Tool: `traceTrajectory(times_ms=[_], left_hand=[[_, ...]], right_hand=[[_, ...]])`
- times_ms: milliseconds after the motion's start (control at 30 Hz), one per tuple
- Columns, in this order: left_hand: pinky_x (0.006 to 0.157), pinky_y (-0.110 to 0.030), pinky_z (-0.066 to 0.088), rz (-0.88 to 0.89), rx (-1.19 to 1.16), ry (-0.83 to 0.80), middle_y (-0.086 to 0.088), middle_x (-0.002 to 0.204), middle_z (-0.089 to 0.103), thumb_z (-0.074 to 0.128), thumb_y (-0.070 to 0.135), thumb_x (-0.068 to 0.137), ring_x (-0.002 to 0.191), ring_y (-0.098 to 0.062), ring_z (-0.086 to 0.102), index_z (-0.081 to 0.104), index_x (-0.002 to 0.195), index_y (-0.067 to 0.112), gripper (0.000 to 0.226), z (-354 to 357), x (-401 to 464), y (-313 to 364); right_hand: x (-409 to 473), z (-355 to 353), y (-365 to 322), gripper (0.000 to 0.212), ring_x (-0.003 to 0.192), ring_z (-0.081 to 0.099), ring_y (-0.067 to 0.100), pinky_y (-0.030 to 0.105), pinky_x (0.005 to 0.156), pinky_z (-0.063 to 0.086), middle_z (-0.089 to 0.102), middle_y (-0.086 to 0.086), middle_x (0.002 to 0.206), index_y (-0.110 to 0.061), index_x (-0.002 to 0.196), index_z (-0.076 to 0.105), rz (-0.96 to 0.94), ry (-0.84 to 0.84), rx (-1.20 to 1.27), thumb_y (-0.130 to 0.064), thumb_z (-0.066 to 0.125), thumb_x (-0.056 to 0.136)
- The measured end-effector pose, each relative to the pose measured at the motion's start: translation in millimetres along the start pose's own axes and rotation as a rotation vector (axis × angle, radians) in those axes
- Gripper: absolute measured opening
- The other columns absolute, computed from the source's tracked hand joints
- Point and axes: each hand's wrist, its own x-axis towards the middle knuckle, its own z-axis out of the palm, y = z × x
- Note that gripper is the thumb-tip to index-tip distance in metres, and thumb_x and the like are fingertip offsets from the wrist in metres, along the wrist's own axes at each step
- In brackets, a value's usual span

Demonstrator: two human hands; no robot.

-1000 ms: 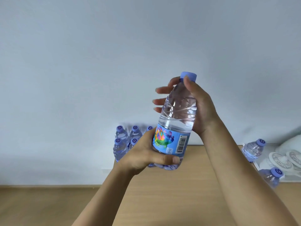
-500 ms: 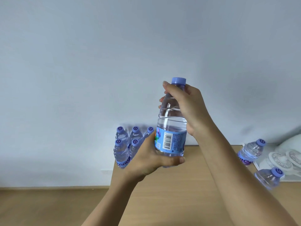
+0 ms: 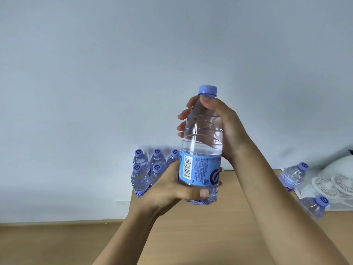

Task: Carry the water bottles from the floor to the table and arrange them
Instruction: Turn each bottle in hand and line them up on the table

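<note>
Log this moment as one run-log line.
held bottle upright, off table | left hand grips base | right hand grips shoulder | grouped bottles at back-left corner

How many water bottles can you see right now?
8: one held bottle in both hands, five in the cluster at the table's far left, two at the right. More may hide behind.

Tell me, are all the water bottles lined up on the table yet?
Not yet. Five bottles already stand bunched at the table's far left corner. One bottle is in the air: the left hand grips its bottom, the right hand its top. It needs setting down. Two more bottles near the right edge aren't with the group. The floor isn't visible, so I can't tell how many wait there.
</note>
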Motion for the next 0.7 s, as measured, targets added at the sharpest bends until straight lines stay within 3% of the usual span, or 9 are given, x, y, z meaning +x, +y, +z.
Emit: traceTrajectory(times_ms=[133,300,400,500,567,700], left_hand=[[0.09,-0.044,0.054,0.019,-0.023,0.035,-0.014,0.112,0.069,0.074,0.014,0.069,0.109,-0.033,0.065,0.067,0.115,0.018,0.046,0,2,2],[0.087,-0.046,0.054,0.02,-0.037,0.15,-0.019,0.116,0.068,0.076,0.014,0.067,0.109,-0.038,0.065,0.056,0.122,0.005,0.06,0,3,3],[0.079,-0.047,0.053,0.04,0.108,0.2,-0.021,0.106,0.069,0.081,0.017,0.065,0.092,-0.036,0.068,0.056,0.12,0.008,0.061,3,2,6],[0.066,-0.042,0.05,0.077,0.203,0.219,-0.017,0.093,0.068,0.084,0.018,0.063,0.078,-0.026,0.062,0.059,0.111,0.022,0.054,8,2,10],[0.068,-0.044,0.05,0.082,0.216,0.248,-0.017,0.095,0.068,0.084,0.017,0.063,0.079,-0.026,0.062,0.059,0.11,0.021,0.053,9,2,11],[0.056,-0.027,0.05,0.066,0.221,0.259,-0.012,0.087,0.07,0.082,0.014,0.066,0.069,-0.019,0.063,0.059,0.109,0.009,0.049,5,-3,14]], right_hand=[[0,4,-6,0.02,0.074,0.071,0.032,0.039,0.068,0.058,0.071,0.014,0.082,-0.014,0.079,0.068,-0.041,0.167,-0.099,-0.033,0.068,0.081],[3,11,-12,0.02,0.073,0.071,0.031,0.04,0.068,0.059,0.071,0.013,0.076,-0.015,0.074,0.065,-0.098,0.319,-0.197,-0.033,0.07,0.08],[3,17,-11,0.021,0.069,0.069,0.026,0.045,0.074,0.058,0.07,0.008,0.069,-0.019,0.067,0.065,-0.144,0.386,-0.272,-0.031,0.071,0.084],[4,22,-10,0.021,0.063,0.067,0.022,0.033,0.06,0.056,0.068,0.006,0.072,-0.017,0.074,0.063,-0.191,0.441,-0.348,-0.032,0.071,0.086],[4,22,-9,0.021,0.064,0.067,0.021,0.029,0.059,0.055,0.068,0.006,0.075,-0.017,0.077,0.062,-0.19,0.45,-0.371,-0.034,0.071,0.087],[4,15,-14,0.028,0.08,0.07,0.023,0.039,0.074,0.056,0.07,0.006,0.082,-0.021,0.076,0.064,-0.113,0.326,-0.377,-0.047,0.069,0.084]])
